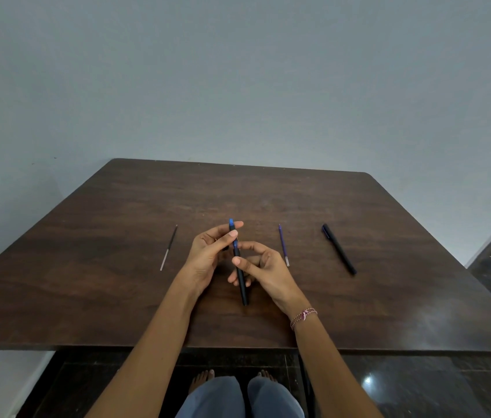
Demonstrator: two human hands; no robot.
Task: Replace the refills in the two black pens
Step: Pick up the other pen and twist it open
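Both hands' grip closes on one black pen [240,276], its long axis running away, blue end farthest.

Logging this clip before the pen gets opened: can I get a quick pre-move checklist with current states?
1. Pen in hand held by both hands: ok, left hand at the blue end, right hand on the barrel.
2. Second black pen within reach on the table: ok.
3. Blue refill lying free by the right hand: ok.
4. Dark refill lying free on the left: ok.
5. Pen in hand already opened: cannot tell.
6. Which refill is new: cannot tell.
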